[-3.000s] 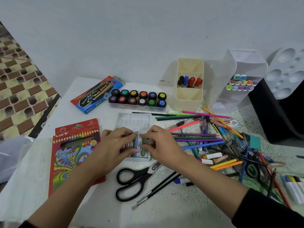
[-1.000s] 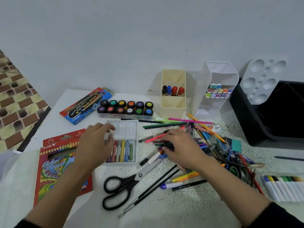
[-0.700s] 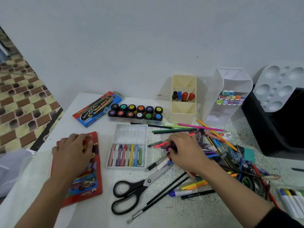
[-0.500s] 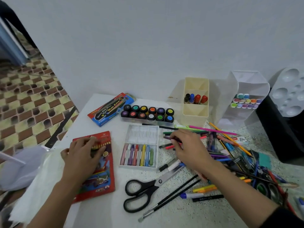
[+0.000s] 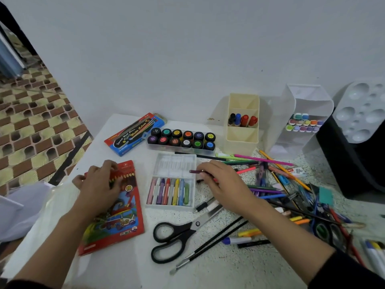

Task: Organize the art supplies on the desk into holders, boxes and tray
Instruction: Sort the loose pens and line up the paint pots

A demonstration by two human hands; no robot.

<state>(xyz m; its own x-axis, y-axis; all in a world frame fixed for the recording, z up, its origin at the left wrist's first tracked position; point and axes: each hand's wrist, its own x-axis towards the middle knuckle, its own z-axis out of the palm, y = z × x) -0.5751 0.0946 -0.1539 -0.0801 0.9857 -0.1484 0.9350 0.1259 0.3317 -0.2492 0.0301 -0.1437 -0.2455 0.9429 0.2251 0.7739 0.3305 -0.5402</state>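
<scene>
My left hand [image 5: 100, 184] grips the top end of the red colour pencil box [image 5: 118, 215], which lies flat at the left of the desk. My right hand [image 5: 223, 184] pinches a dark purple pencil [image 5: 194, 171] with its tip pointing left, just right of the clear crayon case [image 5: 173, 184]. That case lies open between my hands, with several crayons in its near half. To the right sprawls a heap of loose pencils and pens [image 5: 277, 184].
Black scissors [image 5: 177, 234] and two thin brushes [image 5: 210, 245] lie near me. At the back stand a paint pot set [image 5: 181, 138], a blue watercolour box [image 5: 133, 132], a cream holder [image 5: 242, 122] with markers, a clear marker holder [image 5: 302, 122], a white palette [image 5: 362, 111] and a black tray [image 5: 352, 163].
My left hand left the crayon case and took hold of the red pencil box. My right hand drew a purple pencil out of the heap toward the left.
</scene>
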